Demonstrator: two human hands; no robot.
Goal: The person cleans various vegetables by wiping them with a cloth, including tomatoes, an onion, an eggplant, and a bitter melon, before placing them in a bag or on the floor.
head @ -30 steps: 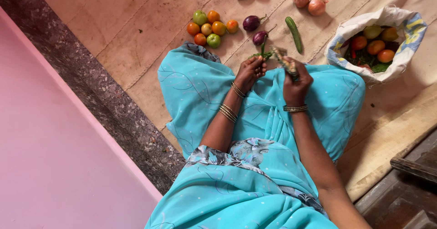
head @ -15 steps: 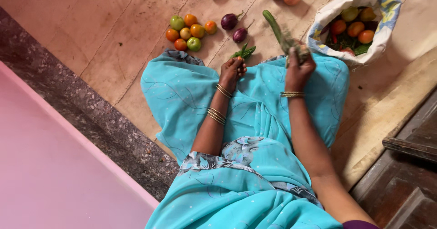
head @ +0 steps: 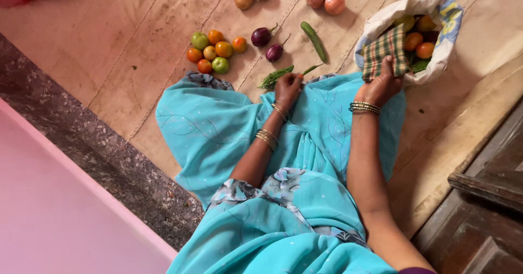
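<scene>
Checked cloth (head: 387,52) held over the mouth of the white sack (head: 444,45) at the mat's (head: 136,29) far right.

Right hand (head: 381,86) pinches its lower edge, fingers closed, letting it drape over the vegetables; left hand (head: 287,86) closes on a green chilli bunch (head: 276,76) beside sorted tomatoes (head: 213,49).

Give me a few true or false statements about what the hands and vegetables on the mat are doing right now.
1. The right hand holds a checked cloth at the sack. True.
2. The left hand is lifting an onion. False: it touches green chillies; the onions lie apart.
3. The tomatoes sit in a cluster on the mat. True.
4. The cucumber is inside the sack. False: it lies on the mat.
</scene>
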